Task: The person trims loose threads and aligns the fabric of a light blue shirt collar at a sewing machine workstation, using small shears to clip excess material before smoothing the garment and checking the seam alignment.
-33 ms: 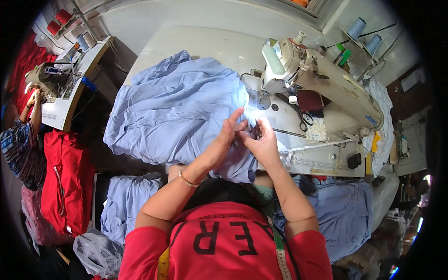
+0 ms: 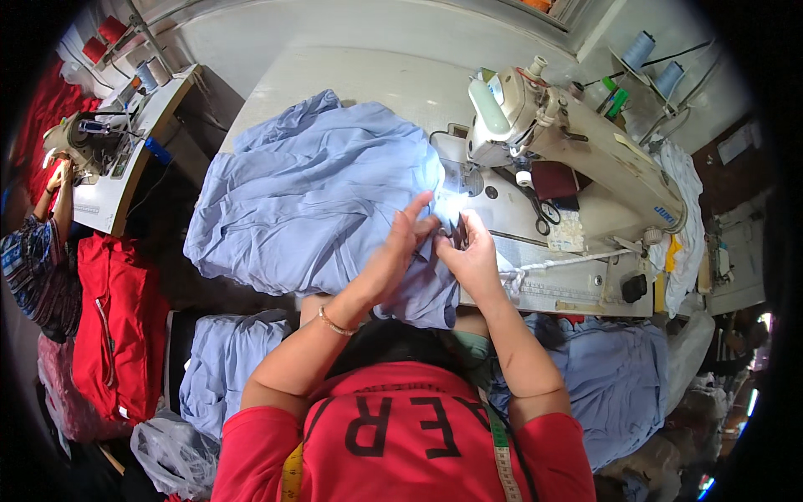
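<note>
A crumpled light blue garment lies on the sewing table, its right edge beside the needle area of a cream sewing machine. Over that edge, my left hand grips the fabric, index finger stretched toward the machine. My right hand pinches the same edge between thumb and fingers, close to the left fingertips. A small dark shape shows between the right fingers, too small to name. Part of the garment hangs over the table's front edge below my hands. Bright lamp light falls on the fabric at my fingertips.
Black scissors lie right of the needle, near a dark red cloth piece. Blue garments are piled at my right, another blue pile at my left. A co-worker's hands are at a second machine, far left.
Both hands have shifted very slightly at the garment's edge, with the left fingers a little farther left. The garment has moved slightly left with them.
</note>
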`<state>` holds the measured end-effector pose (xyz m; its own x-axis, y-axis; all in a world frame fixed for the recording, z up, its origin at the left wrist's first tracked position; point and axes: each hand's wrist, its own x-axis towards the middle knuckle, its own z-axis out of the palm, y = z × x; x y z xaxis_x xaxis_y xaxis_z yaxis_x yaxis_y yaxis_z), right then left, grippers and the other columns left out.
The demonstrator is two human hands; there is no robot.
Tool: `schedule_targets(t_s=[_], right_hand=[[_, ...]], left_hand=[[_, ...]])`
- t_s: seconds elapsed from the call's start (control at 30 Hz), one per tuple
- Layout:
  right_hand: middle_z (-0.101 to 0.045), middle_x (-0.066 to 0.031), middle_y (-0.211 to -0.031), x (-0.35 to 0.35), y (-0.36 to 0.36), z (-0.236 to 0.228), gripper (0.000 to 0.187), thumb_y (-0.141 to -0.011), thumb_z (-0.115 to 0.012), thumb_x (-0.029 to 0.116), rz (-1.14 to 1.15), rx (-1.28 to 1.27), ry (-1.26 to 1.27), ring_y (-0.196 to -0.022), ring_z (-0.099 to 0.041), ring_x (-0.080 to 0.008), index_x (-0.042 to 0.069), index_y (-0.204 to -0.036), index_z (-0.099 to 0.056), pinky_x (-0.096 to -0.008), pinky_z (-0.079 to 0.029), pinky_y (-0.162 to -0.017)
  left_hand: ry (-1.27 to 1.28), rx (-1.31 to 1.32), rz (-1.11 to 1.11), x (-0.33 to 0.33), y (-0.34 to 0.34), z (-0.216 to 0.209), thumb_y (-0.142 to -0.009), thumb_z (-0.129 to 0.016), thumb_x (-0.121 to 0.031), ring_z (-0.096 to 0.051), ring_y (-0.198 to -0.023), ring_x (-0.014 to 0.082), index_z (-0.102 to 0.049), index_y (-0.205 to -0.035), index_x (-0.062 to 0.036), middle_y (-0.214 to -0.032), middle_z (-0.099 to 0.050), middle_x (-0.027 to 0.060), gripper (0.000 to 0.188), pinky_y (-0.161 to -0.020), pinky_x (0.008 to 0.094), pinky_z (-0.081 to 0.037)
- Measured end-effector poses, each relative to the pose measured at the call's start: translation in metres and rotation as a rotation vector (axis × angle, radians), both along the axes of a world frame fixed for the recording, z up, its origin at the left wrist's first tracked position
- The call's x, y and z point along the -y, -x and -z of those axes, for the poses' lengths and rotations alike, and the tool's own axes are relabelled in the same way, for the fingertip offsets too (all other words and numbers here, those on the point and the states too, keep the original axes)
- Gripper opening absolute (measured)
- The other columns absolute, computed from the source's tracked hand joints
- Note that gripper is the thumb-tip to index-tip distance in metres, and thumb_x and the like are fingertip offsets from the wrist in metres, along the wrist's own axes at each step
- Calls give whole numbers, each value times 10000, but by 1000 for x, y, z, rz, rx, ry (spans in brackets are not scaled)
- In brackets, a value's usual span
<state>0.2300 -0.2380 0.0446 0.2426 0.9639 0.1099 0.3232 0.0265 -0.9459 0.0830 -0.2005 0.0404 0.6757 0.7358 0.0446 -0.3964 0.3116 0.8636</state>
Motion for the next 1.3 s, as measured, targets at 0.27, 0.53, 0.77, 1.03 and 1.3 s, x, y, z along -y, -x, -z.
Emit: schedule_targets(t_s=[0.27,0.53,0.77,1.03,1.3], right_hand=[[-567,26,-752,6,-24,-18,153,-796,-607,40,-142,-407,384,-678,-507,-42,13,-946,-592,-224,-425,-600],[-580,12,-739,14,-18,0,151,-808,-622,56,-127,90,13,-632,-509,-69,-12,-936,-580,-235,-415,-557],[-547,59,-733,12,-10,-4,121,-828,-597,45,-124,-94,-6,-635,-449,-17,5,-942,-589,-199,-366,-547],[-570,43,-799,13,-18,-11,107,-844,-573,69,-153,-440,228,-688,-469,-9,19,-936,-595,-184,-395,-610],[-547,44,-826,8,-16,4,129,-862,-551,108,-115,-567,143,-726,-466,-27,41,-970,-574,-187,-390,-665]], left_hand=[[-264,-26,-248,-9,-2,21,-857,-566,-52,-515,-1017,171,-504,-1077,-31,-1091,-511,76,230,-924,286,-383],[-1040,-504,-503,-5,-3,-1,-733,-631,-25,-559,-818,256,-574,-858,15,-893,-557,112,143,-715,295,-449],[-681,-435,-300,-8,-5,9,-772,-599,-24,-531,-777,154,-577,-854,53,-872,-544,76,115,-676,238,-420],[-431,-441,-109,-16,0,2,-802,-561,-18,-495,-809,97,-585,-799,33,-928,-514,35,56,-719,206,-390],[-571,-323,-194,-15,-3,-4,-778,-583,-35,-500,-812,94,-562,-741,24,-1082,-502,67,73,-672,222,-411]])
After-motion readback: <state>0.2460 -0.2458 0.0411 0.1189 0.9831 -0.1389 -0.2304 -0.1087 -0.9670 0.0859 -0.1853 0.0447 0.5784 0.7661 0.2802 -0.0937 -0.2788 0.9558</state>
